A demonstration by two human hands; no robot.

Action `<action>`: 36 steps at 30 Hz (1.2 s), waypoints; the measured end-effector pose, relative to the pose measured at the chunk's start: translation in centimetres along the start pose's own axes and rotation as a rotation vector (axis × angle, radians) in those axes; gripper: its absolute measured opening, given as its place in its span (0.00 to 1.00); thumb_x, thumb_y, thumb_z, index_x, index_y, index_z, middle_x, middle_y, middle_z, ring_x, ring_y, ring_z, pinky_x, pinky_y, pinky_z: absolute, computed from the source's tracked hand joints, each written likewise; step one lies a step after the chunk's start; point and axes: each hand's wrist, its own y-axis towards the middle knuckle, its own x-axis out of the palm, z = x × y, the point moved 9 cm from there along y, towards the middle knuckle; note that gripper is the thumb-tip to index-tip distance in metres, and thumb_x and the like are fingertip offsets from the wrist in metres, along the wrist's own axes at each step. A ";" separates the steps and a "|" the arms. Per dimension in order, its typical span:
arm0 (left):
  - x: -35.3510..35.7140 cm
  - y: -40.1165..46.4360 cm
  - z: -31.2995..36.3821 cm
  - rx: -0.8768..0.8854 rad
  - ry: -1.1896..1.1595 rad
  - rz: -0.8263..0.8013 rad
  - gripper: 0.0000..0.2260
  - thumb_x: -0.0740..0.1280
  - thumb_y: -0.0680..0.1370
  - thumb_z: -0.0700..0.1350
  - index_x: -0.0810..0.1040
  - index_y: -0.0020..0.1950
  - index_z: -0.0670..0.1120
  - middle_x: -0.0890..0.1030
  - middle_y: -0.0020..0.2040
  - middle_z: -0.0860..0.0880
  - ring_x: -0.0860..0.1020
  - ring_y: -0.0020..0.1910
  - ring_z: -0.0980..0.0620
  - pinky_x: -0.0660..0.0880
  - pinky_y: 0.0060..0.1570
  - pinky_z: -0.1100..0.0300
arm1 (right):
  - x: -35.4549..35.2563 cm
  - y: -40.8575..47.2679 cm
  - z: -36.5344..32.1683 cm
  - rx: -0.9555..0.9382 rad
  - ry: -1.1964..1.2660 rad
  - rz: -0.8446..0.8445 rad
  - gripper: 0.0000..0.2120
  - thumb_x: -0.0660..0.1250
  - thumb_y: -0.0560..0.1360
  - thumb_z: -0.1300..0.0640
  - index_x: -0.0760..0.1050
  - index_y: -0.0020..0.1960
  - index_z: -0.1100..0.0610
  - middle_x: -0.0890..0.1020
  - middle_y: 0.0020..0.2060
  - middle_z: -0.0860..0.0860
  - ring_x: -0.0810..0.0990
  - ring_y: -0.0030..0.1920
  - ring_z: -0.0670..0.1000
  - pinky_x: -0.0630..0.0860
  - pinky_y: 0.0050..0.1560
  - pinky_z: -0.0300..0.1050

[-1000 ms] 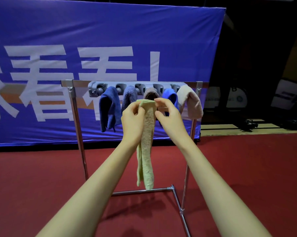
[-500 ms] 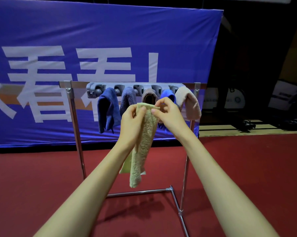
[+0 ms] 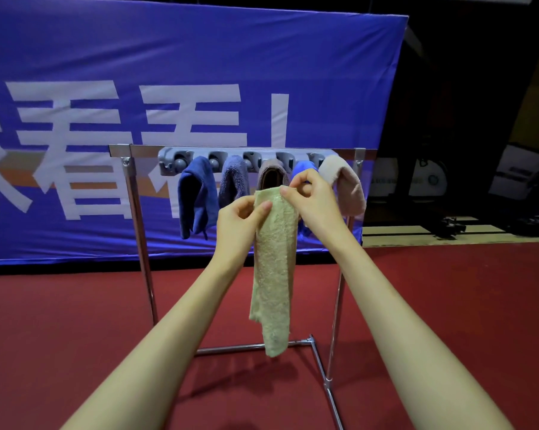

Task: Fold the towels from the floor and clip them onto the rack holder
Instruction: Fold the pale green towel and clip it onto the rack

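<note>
A: The green towel (image 3: 274, 268) hangs straighter now, before the rack holder (image 3: 246, 159).
B: Left hand (image 3: 240, 225) and right hand (image 3: 314, 200) each pinch its top corners; keep that edge level.

Light's coming from above, I'd say: soft shadows pool on the red floor (image 3: 76, 336) under the rack frame (image 3: 144, 243). The banner (image 3: 169, 57) is evenly lit, the right background is very dark, and the edges bow from wide-angle distortion.
</note>
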 end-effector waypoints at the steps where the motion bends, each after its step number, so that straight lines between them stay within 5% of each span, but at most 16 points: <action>1: -0.1 0.0 -0.1 0.005 0.004 0.000 0.06 0.67 0.76 0.41 0.81 0.49 0.41 0.83 0.40 0.48 0.78 0.39 0.57 0.74 0.41 0.63 | 0.0 0.0 -0.1 -0.004 -0.008 0.000 0.11 0.67 0.74 0.58 0.67 0.38 0.51 0.70 0.25 0.45 0.66 0.23 0.40 0.63 0.26 0.32; 6: -0.1 0.7 0.3 0.017 -0.005 0.037 0.06 0.65 0.78 0.41 0.80 0.46 0.42 0.78 0.29 0.57 0.73 0.30 0.63 0.69 0.32 0.69 | 0.0 -0.1 -0.5 0.011 0.047 0.004 0.08 0.68 0.73 0.57 0.68 0.43 0.53 0.73 0.29 0.46 0.69 0.26 0.40 0.65 0.27 0.33; 10: -0.2 1.3 0.6 -0.007 -0.070 0.103 0.06 0.63 0.78 0.40 0.79 0.47 0.40 0.77 0.32 0.51 0.72 0.31 0.59 0.69 0.32 0.68 | 0.4 -0.7 0.5 0.083 0.240 -0.014 0.17 0.70 0.73 0.59 0.66 0.56 0.54 0.82 0.43 0.50 0.81 0.45 0.48 0.77 0.46 0.41; 16: -1.3 2.1 -0.2 -0.118 -0.194 0.197 0.07 0.64 0.78 0.42 0.77 0.40 0.45 0.77 0.35 0.48 0.74 0.35 0.52 0.72 0.38 0.57 | 4.0 -4.9 6.1 0.265 0.255 -0.269 0.18 0.68 0.72 0.67 0.65 0.55 0.54 0.83 0.41 0.50 0.82 0.38 0.42 0.79 0.41 0.39; 19: -3.1 2.5 -0.9 -0.167 -0.196 0.278 0.02 0.66 0.77 0.43 0.76 0.47 0.44 0.79 0.40 0.48 0.76 0.38 0.53 0.74 0.41 0.56 | 4.3 -5.5 6.8 0.281 0.311 -0.287 0.15 0.66 0.74 0.68 0.65 0.56 0.57 0.84 0.37 0.50 0.82 0.35 0.44 0.78 0.39 0.38; 25: -7.5 2.7 -2.9 -0.224 0.002 0.401 0.12 0.66 0.76 0.44 0.69 0.57 0.46 0.73 0.51 0.47 0.74 0.43 0.48 0.74 0.35 0.59 | 4.7 -4.9 3.6 0.143 0.351 -0.364 0.15 0.61 0.76 0.70 0.66 0.53 0.51 0.79 0.34 0.52 0.77 0.33 0.48 0.74 0.36 0.38; 29: -7.9 1.6 -3.7 -0.245 0.230 0.240 0.12 0.61 0.78 0.44 0.70 0.62 0.46 0.77 0.52 0.41 0.76 0.33 0.50 0.75 0.26 0.62 | 5.4 -4.5 2.5 0.103 0.335 -0.424 0.13 0.60 0.76 0.69 0.73 0.51 0.52 0.77 0.37 0.47 0.74 0.35 0.42 0.71 0.39 0.32; 32: -7.6 -0.4 -2.6 -0.119 0.484 0.076 0.15 0.61 0.77 0.40 0.73 0.62 0.51 0.80 0.52 0.46 0.80 0.44 0.49 0.76 0.41 0.61 | 5.9 -4.0 2.7 0.168 0.419 -0.444 0.13 0.61 0.77 0.67 0.75 0.51 0.51 0.80 0.41 0.48 0.77 0.38 0.42 0.73 0.39 0.33; 36: -4.3 -3.8 0.2 0.153 0.393 -0.248 0.26 0.67 0.72 0.34 0.71 0.66 0.54 0.72 0.66 0.61 0.71 0.66 0.60 0.68 0.64 0.65 | 6.7 -3.6 3.1 0.281 0.590 -0.447 0.13 0.61 0.76 0.65 0.75 0.54 0.51 0.83 0.42 0.51 0.81 0.40 0.48 0.77 0.41 0.40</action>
